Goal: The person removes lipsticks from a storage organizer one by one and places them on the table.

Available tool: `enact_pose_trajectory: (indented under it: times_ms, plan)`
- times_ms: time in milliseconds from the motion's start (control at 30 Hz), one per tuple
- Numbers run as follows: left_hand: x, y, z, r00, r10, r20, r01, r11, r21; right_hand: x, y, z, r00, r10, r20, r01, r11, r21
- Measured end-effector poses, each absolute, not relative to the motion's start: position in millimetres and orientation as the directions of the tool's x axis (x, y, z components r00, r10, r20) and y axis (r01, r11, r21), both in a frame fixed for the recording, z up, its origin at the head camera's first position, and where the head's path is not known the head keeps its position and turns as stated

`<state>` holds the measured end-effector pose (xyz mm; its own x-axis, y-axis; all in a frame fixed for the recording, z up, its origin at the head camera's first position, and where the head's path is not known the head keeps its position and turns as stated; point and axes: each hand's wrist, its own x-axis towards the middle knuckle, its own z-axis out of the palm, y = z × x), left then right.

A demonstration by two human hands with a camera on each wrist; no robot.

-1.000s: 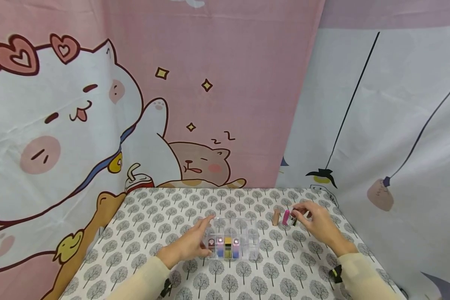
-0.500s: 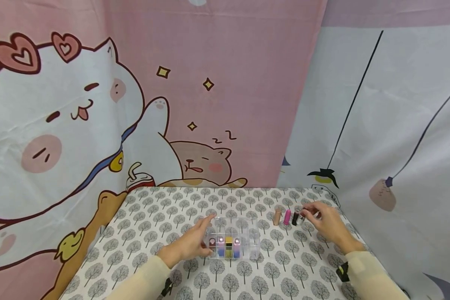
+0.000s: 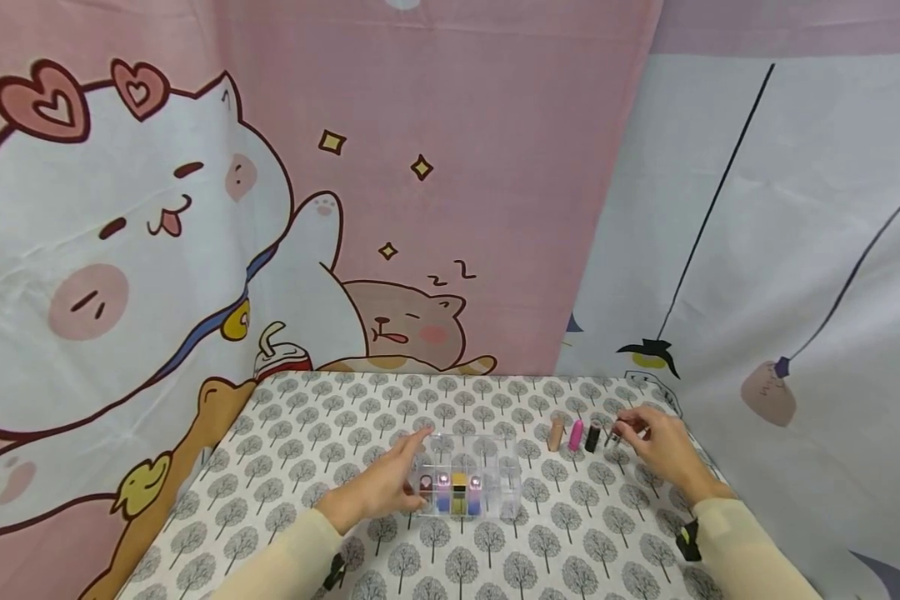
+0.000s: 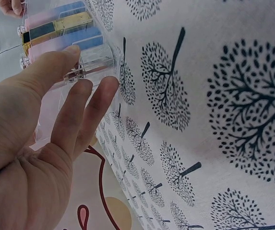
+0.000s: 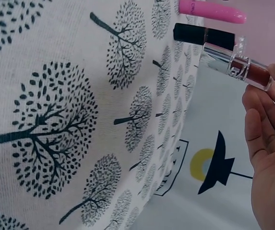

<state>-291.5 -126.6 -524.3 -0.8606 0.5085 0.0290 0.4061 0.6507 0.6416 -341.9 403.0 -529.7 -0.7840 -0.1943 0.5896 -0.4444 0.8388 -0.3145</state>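
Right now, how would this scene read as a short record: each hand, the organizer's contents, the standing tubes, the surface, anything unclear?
Left hand: touches left end of clear organizer
Right hand: pinches clear tube with reddish-brown contents
Organizer contents: four cosmetics, front row
Standing tubes, left to right: tan tube, pink tube, black tube
Surface: tree-print cloth
Unclear: whether the clear tube touches the cloth
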Motion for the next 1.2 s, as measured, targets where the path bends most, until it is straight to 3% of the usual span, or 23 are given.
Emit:
enact_pose_trajectory:
  times_ms: [1200]
  plan:
    - [-290,-127,-523,-0.867,0.496,0.039,0.407,0.663,0.628,-366,406,-547,-0.899,-0.131,0.417,-0.305,0.871,-0.385]
